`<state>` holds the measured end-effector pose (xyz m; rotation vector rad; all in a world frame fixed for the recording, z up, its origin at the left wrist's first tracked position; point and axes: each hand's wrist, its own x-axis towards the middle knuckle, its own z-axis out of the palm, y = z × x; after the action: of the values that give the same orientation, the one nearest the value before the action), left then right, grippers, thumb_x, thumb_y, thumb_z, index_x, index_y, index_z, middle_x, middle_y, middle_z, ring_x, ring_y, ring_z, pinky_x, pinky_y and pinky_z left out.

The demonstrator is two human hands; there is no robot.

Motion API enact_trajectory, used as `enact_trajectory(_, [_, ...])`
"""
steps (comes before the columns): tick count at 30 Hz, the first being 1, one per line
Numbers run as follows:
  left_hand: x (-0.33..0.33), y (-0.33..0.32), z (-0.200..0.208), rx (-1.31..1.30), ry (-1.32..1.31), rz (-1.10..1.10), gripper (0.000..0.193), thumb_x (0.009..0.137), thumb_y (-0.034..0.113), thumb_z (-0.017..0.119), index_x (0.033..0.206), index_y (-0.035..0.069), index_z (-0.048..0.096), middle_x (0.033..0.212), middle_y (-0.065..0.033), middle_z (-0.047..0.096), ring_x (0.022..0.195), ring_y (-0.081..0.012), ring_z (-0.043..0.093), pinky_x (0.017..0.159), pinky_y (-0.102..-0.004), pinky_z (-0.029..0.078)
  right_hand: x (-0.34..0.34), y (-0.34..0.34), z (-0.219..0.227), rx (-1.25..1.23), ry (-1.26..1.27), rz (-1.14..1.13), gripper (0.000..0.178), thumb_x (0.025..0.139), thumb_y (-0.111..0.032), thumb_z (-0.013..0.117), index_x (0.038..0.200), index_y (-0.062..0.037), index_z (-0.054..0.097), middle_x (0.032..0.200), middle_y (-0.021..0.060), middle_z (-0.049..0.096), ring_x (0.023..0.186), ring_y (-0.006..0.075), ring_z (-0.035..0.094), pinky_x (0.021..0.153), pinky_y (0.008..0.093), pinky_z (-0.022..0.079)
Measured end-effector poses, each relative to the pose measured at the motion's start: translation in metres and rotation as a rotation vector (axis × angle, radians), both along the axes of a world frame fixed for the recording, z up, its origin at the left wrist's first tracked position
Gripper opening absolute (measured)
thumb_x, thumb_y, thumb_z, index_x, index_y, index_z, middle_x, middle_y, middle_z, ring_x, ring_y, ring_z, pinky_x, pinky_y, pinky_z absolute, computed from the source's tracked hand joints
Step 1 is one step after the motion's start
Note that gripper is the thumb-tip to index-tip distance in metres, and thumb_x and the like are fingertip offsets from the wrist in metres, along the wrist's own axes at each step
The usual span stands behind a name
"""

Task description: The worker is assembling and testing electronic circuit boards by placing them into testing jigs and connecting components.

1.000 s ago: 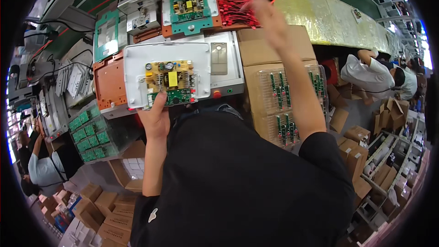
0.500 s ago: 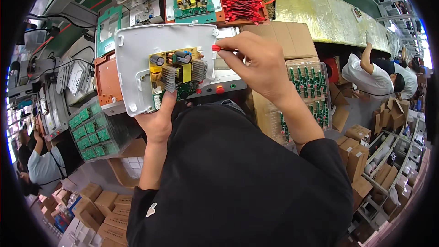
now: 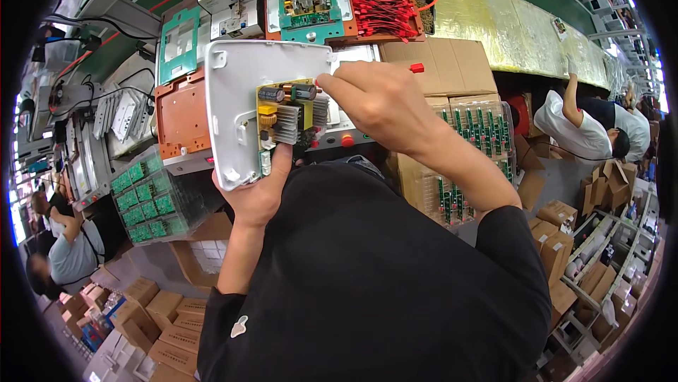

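My left hand [image 3: 260, 195] grips a white plastic housing [image 3: 236, 89] by its near edge, with the thumb on a circuit board [image 3: 288, 119] inside it. The board carries finned heatsinks, capacitors and a yellow transformer. Tilted, the housing is held up over the bench. My right hand [image 3: 388, 103] is closed in a pinch at the board's right edge, a bit of red showing at the fingertips. A red connector [image 3: 417, 68] sticks out behind the knuckles, seemingly the other end of a short red lead; most of it is hidden by the hand.
A pile of red leads [image 3: 385, 16] lies in an orange tray beyond my right hand. Left of it, a green fixture [image 3: 308, 28] holds another board under a blue-topped part. Green boards in clear trays [image 3: 152, 202] stand left and right. Cardboard [image 3: 441, 64] lies behind the right hand.
The housing has shifted right and turned more on its side. My right fingertips have come in to the board's edge, and a red connector now shows behind that hand.
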<state>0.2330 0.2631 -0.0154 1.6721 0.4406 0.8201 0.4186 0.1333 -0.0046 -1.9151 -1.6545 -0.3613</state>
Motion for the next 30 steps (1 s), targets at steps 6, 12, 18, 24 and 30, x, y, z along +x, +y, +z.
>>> enact_trajectory(6, [0.016, 0.004, -0.04, -0.217, 0.048, -0.088, 0.054, 0.079, 0.001, 0.078, 0.128, -0.004, 0.055, 0.112, -0.0074, 0.066, 0.101, -0.0139, 0.061, 0.09, -0.0301, 0.049, 0.016, -0.013, -0.058, -0.037, 0.042, 0.147, 0.026, 0.079, -0.002, 0.061, 0.104, -0.0027, 0.066, 0.078, 0.0074, 0.058, 0.072, 0.0251, 0.063, 0.059, 0.0372, 0.05])
enact_trajectory(12, [0.033, 0.025, -0.064, -0.646, 0.108, -0.25, 0.048, 0.082, -0.001, 0.073, 0.127, -0.004, 0.055, 0.114, -0.01, 0.066, 0.1, -0.0188, 0.065, 0.09, -0.0318, 0.052, 0.033, -0.044, -0.057, -0.196, 0.48, 0.19, 0.022, 0.089, -0.013, 0.064, 0.111, -0.0058, 0.066, 0.095, 0.0116, 0.067, 0.086, 0.0304, 0.065, 0.079, 0.0395, 0.051])
enact_trajectory(18, [0.056, 0.019, -0.107, -0.666, 0.463, -0.557, 0.049, 0.081, 0.017, 0.078, 0.12, -0.006, 0.059, 0.105, -0.0143, 0.071, 0.096, -0.0205, 0.069, 0.085, -0.0368, 0.054, 0.025, -0.141, -0.14, 0.431, 1.953, 0.063, 0.065, 0.1, -0.047, 0.051, 0.143, 0.0022, 0.045, 0.131, 0.0129, 0.061, 0.123, 0.0228, 0.056, 0.106, 0.0398, 0.042])
enact_trajectory(24, [0.122, -0.071, -0.107, -0.707, 0.692, -0.886, 0.063, 0.092, 0.031, 0.072, 0.139, -0.003, 0.047, 0.114, -0.0151, 0.067, 0.096, -0.0183, 0.068, 0.072, -0.0304, 0.06, 0.027, -0.255, -0.197, 0.666, 2.011, -0.364, 0.044, 0.093, -0.014, 0.059, 0.132, 0.0055, 0.05, 0.126, 0.0181, 0.061, 0.114, 0.0299, 0.062, 0.1, 0.0445, 0.05])
enact_trajectory(30, [0.083, -0.036, -0.106, -0.657, 0.512, -0.859, 0.056, 0.093, 0.019, 0.068, 0.14, -0.003, 0.047, 0.114, -0.015, 0.066, 0.093, -0.0159, 0.068, 0.072, -0.0295, 0.059, 0.216, -0.37, -0.264, 1.063, 1.736, -0.587, 0.038, 0.097, -0.009, 0.059, 0.129, 0.0078, 0.052, 0.125, 0.0178, 0.063, 0.111, 0.0284, 0.064, 0.099, 0.0409, 0.053])
